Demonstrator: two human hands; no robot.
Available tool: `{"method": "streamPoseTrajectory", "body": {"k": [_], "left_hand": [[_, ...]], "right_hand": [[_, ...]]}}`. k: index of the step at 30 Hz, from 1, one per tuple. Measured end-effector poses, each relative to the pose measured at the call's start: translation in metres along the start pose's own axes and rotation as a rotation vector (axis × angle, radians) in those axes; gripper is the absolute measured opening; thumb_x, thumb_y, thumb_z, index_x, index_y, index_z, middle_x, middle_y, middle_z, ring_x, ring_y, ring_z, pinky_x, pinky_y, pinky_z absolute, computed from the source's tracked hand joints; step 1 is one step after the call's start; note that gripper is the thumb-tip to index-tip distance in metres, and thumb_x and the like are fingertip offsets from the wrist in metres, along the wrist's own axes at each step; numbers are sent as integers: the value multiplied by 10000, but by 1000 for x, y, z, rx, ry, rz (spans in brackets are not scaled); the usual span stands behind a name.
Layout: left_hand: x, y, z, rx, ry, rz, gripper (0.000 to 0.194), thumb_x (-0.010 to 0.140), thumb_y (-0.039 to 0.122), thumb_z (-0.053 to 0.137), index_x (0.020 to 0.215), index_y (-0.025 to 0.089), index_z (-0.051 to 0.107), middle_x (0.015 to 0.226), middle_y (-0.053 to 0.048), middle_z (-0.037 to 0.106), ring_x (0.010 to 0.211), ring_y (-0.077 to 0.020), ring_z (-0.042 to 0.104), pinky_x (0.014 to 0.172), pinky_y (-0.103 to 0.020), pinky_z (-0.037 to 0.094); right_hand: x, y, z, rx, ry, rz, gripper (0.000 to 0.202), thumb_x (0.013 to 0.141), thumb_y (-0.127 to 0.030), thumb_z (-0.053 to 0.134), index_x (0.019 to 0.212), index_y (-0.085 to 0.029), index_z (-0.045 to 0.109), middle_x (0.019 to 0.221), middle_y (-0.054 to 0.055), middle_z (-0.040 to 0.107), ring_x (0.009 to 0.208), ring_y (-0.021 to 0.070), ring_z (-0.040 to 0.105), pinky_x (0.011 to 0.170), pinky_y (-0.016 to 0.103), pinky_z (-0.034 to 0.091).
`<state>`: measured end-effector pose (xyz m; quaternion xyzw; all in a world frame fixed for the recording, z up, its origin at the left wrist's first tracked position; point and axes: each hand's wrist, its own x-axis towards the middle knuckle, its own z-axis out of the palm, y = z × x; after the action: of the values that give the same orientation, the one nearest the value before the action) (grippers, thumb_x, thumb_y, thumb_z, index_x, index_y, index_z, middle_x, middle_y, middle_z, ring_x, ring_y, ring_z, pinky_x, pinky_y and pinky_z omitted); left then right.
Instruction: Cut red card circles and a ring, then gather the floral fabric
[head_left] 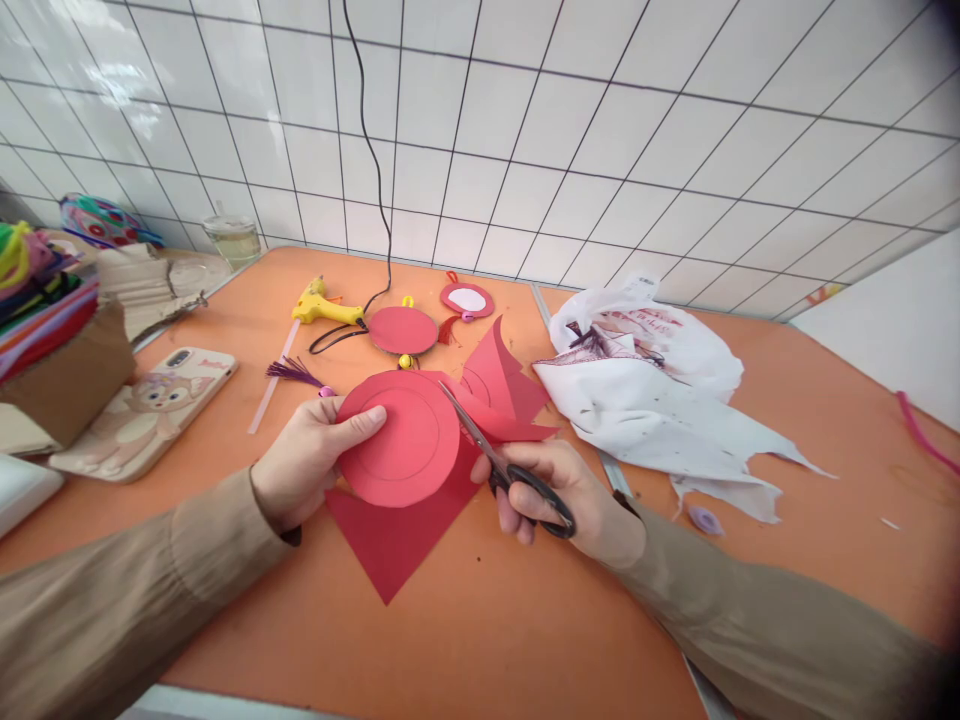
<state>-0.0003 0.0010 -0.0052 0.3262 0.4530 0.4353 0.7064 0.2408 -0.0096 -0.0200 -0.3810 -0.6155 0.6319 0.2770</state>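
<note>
My left hand (311, 450) pinches the left edge of a round red paper piece (401, 440), thumb on top. A smaller circle is marked inside its rim. In my right hand (559, 490) are black-handled scissors (480, 435), their blades at the upper right edge of the round piece, where a curved strip of red paper (487, 415) hangs off. Beneath lies a darker red sheet (390, 545) with a corner pointing toward me. Behind the scissors, another red paper piece (499, 370) carries curved lines.
Behind are a yellow glue gun (326, 305) with a black cord, a red disc ornament (403, 330) and a smaller one (466, 299). A phone (150, 410) and cardboard box (82, 385) lie left; white cloth (660, 420) and a plastic bag (697, 345) right.
</note>
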Motion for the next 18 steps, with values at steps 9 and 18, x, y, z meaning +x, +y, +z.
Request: {"method": "streamPoseTrajectory", "body": {"k": [9, 18], "left_hand": [[-1, 0, 0, -11, -7, -1, 138, 677, 243, 751, 700, 110, 719, 582, -52, 696, 477, -130, 614, 431, -188, 494], [1, -1, -1, -45, 31, -17, 155, 639, 226, 776, 709, 101, 717, 609, -64, 709, 501, -146, 637, 462, -204, 521]], "right_hand": [[0, 1, 0, 14, 3, 9, 562, 675, -623, 648, 884, -106, 587, 539, 19, 602, 400, 87, 530, 388, 189, 455], [1, -1, 1, 35, 23, 61, 610, 614, -653, 675, 868, -105, 589, 521, 11, 596, 392, 81, 525, 379, 180, 443]]}}
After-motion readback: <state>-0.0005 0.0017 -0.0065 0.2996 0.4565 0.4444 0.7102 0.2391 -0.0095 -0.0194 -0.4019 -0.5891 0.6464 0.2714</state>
